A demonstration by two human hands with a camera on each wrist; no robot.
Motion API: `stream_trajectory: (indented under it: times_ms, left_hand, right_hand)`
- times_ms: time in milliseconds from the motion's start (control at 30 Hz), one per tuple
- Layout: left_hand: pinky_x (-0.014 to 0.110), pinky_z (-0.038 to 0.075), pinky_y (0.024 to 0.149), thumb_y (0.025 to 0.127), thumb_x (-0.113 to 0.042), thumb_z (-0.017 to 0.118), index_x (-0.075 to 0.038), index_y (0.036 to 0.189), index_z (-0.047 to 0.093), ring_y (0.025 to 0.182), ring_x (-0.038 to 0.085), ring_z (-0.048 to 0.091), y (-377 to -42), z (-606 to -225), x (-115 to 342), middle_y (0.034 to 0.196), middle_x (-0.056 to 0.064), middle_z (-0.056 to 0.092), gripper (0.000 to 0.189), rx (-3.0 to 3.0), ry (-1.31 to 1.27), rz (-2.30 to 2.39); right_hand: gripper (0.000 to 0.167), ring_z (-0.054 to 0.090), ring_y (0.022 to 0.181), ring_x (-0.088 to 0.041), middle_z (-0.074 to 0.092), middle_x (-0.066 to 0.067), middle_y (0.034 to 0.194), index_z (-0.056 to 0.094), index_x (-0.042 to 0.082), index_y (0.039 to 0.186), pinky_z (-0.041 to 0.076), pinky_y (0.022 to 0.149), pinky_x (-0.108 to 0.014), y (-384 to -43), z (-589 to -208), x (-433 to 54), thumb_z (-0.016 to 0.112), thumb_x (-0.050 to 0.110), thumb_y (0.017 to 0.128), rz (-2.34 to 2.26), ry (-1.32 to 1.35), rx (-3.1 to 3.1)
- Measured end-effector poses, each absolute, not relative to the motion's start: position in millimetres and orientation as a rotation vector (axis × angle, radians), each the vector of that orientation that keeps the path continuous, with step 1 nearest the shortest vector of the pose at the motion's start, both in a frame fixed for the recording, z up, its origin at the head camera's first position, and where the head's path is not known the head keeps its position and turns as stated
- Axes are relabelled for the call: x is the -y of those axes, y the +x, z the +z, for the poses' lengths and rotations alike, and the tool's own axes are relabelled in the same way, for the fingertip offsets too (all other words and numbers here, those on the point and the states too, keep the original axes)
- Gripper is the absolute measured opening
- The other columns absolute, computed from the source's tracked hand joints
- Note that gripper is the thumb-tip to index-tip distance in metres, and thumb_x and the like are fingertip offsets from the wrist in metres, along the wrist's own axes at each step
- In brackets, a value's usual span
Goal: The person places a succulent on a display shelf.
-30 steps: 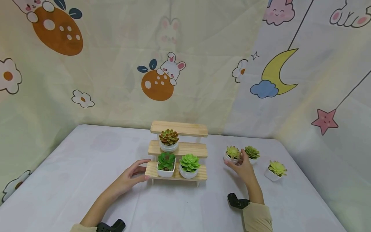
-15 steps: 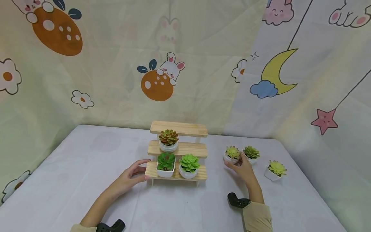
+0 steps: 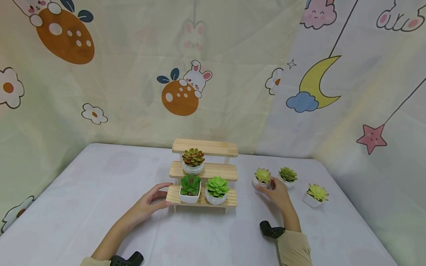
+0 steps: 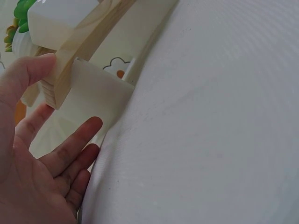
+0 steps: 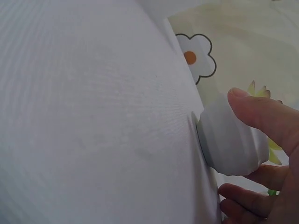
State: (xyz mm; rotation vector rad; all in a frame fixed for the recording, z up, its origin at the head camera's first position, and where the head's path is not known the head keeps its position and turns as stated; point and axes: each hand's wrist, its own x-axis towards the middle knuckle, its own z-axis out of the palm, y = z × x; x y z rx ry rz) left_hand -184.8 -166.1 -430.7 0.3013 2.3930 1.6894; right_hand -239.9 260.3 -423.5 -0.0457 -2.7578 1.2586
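Note:
In the head view, a three-tier wooden plant stand (image 3: 203,147) stands mid-table on pale supports. On its lowest tier are a dark green succulent (image 3: 190,186) in a square white pot and a bright green succulent (image 3: 216,189) in a round one; a reddish-brown succulent (image 3: 193,160) sits one tier up. My left hand (image 3: 148,202) holds the left end of the lowest board (image 4: 84,44), thumb and index finger at its edge, other fingers extended below. To the stand's right, my right hand (image 3: 277,194) grips a yellow-green succulent's ribbed white pot (image 5: 229,140) between thumb and fingers, close over the cloth.
Behind the right hand stands another green potted succulent (image 3: 287,175). Farther right is a light green one (image 3: 316,195) in a white pot. White cloth (image 3: 213,240) covers the table, and a printed fabric backdrop (image 3: 133,74) encloses its back and sides.
My right hand has shifted slightly left with the yellow-green succulent, widening the space between it and the green one behind. My left hand stays at the stand.

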Motion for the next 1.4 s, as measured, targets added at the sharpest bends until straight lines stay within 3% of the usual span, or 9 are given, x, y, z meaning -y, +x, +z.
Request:
stream_trajectory:
  times_ms: [200, 467, 967, 1400]
  left_hand:
    - [0.042, 0.040, 0.094, 0.086, -0.030, 0.065, -0.027, 0.136, 0.041, 0.118, 0.026, 0.051, -185.4, -431.3, 166.4, 0.123, 0.010, 0.058, 0.055, -2.393, 0.303, 1.691]
    - [0.037, 0.042, 0.091, 0.087, -0.030, 0.064, -0.026, 0.137, 0.040, 0.119, 0.027, 0.050, -186.2, -432.3, 167.1, 0.124, 0.012, 0.057, 0.055, -2.380, 0.323, 1.693]
    - [0.037, 0.041, 0.091, 0.087, -0.028, 0.065, -0.025, 0.137, 0.040, 0.119, 0.028, 0.050, -186.4, -431.4, 166.3, 0.124, 0.012, 0.057, 0.056, -2.375, 0.319, 1.713]
    - [0.049, 0.037, 0.097, 0.086, -0.029, 0.065, -0.026, 0.137, 0.041, 0.118, 0.026, 0.051, -185.9, -431.1, 165.4, 0.122, 0.010, 0.058, 0.056, -2.397, 0.302, 1.703]
  right_hand:
    - [0.075, 0.038, 0.127, -0.043, 0.042, -0.033, 0.135, 0.040, -0.011, 0.132, 0.030, 0.104, -0.053, -239.2, -417.7, -257.6, 0.070, 0.037, 0.082, 1.184, -0.094, 2.843]
    - [0.068, 0.049, 0.099, -0.032, 0.053, -0.025, 0.112, 0.045, -0.008, 0.124, 0.041, 0.083, -0.045, -240.9, -420.1, -253.8, 0.068, 0.040, 0.082, 1.085, -0.176, 2.846]
    - [0.076, 0.045, 0.114, -0.035, 0.044, -0.024, 0.128, 0.039, -0.006, 0.132, 0.040, 0.089, -0.048, -238.9, -410.7, -250.2, 0.067, 0.045, 0.082, 1.171, -0.224, 2.825]
    - [0.085, 0.044, 0.117, -0.034, 0.045, -0.022, 0.128, 0.033, -0.003, 0.138, 0.041, 0.090, -0.047, -233.6, -382.5, -240.0, 0.067, 0.049, 0.080, 1.188, -0.197, 2.761]
